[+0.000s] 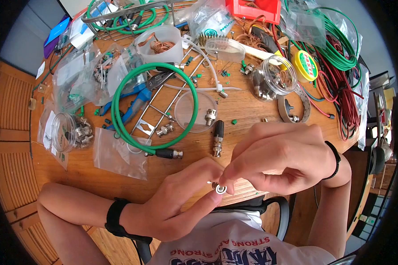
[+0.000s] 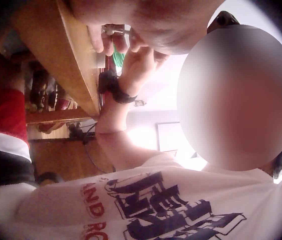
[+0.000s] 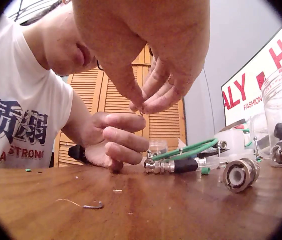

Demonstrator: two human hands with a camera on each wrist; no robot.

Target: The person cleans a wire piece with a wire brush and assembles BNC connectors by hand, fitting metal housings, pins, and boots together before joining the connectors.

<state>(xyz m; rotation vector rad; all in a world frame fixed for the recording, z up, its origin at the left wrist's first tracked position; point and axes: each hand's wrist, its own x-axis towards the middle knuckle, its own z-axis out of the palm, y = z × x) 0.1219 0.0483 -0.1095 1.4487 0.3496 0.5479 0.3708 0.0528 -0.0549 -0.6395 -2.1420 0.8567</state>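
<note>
My left hand pinches a small silver BNC connector between thumb and index finger, its round end facing up toward the head camera. Over it, the right hand has its thumb and fingertips pinched together right at the connector's edge. In the right wrist view, a small thin part shows under those fingertips, mostly hidden; I cannot tell its kind. On the table just beyond lie a BNC plug with a black boot and a bare silver BNC connector.
A coiled green cable with BNC ends lies over blue-handled pliers and a wire rack. Around it are jars of connectors, plastic bags, a yellow paste tin and red cables. Small scraps dot the wood.
</note>
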